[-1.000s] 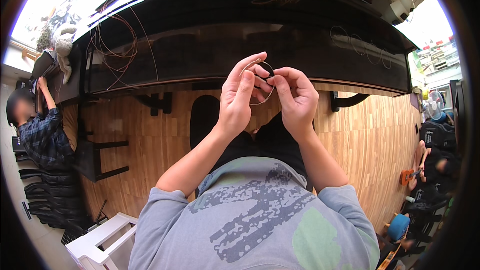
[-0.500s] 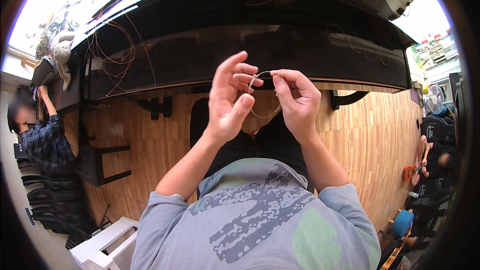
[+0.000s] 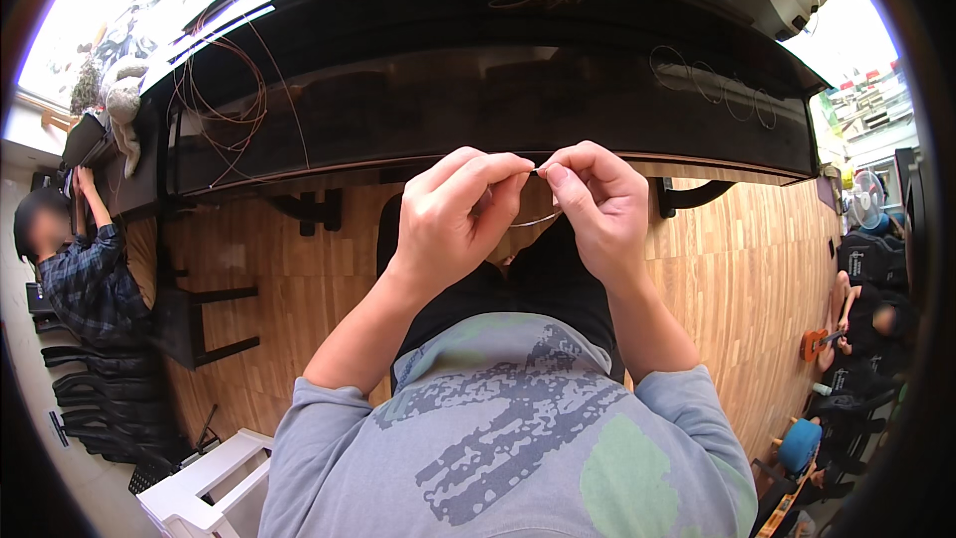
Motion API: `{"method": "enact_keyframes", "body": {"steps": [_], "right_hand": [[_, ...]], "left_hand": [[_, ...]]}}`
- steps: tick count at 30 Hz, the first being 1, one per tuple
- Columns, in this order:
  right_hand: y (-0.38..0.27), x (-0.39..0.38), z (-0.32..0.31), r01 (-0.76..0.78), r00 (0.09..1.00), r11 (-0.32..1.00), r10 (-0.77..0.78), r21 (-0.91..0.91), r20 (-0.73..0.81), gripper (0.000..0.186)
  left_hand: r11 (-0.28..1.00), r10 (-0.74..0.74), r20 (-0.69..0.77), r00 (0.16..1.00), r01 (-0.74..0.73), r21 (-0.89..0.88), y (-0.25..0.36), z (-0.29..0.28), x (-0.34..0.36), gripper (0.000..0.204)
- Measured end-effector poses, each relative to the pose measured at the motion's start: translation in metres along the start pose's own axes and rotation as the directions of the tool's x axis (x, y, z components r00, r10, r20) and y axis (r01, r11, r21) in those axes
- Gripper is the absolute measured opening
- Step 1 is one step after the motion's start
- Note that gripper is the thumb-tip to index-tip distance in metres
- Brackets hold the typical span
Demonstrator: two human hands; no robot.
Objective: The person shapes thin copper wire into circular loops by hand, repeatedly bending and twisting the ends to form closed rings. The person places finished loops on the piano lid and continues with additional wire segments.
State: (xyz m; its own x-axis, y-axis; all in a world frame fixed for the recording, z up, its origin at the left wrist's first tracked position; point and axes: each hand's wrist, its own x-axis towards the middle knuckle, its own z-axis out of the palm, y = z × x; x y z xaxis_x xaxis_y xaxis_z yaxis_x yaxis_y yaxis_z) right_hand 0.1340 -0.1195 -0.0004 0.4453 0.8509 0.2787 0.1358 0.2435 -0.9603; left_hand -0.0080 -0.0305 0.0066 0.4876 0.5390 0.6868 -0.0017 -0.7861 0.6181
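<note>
My left hand (image 3: 448, 219) and my right hand (image 3: 597, 219) meet just below the front edge of a black piano (image 3: 398, 100), both with fingertips pinched on a thin pale wire (image 3: 530, 221). A curve of the wire hangs between them; the rest is hidden behind my fingers. Loose coils of copper-coloured wire (image 3: 264, 100) lie on the piano's left part, and several thin pale loops (image 3: 709, 85) lie on its right.
A person (image 3: 75, 279) sits at left beside a black bench (image 3: 184, 324). At right, another person (image 3: 891, 324) has an orange ukulele (image 3: 813, 344), near a fan (image 3: 864, 184). A white stool (image 3: 199, 478) stands lower left; a wooden floor (image 3: 727, 259) runs beneath the piano.
My left hand has gone from spread fingers half a second ago to a pinch beside my right fingertips. Both hands sit lower than a second ago, and the wire loop is mostly covered.
</note>
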Motion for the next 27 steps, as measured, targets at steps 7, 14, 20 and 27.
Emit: {"method": "enact_keyframes", "body": {"steps": [7, 14, 20, 27], "right_hand": [[0.002, 0.003, 0.005, 0.45, 0.858, 0.738, -0.513, -0.502, 0.015, 0.01], [-0.015, -0.001, -0.005, -0.157, 0.981, 0.975, 0.135, 0.159, 0.143, 0.004], [-0.016, -0.005, -0.008, -0.211, 0.967, 0.948, 0.168, 0.238, 0.19, 0.005], [-0.032, 0.003, -0.016, 0.277, 0.944, 0.908, -0.195, -0.315, 0.268, 0.011]], "left_hand": [[0.997, -0.076, -0.012, 0.997, 0.076, -0.003, 0.004, 0.001, -0.003, 0.016], [0.996, 0.083, -0.031, 0.996, -0.082, 0.037, 0.002, -0.001, -0.006, 0.019], [0.987, 0.154, -0.029, 0.988, -0.153, 0.041, 0.002, 0.0, -0.008, 0.02], [0.999, 0.037, 0.132, 0.991, -0.037, -0.003, 0.007, -0.014, 0.001, 0.016]]}}
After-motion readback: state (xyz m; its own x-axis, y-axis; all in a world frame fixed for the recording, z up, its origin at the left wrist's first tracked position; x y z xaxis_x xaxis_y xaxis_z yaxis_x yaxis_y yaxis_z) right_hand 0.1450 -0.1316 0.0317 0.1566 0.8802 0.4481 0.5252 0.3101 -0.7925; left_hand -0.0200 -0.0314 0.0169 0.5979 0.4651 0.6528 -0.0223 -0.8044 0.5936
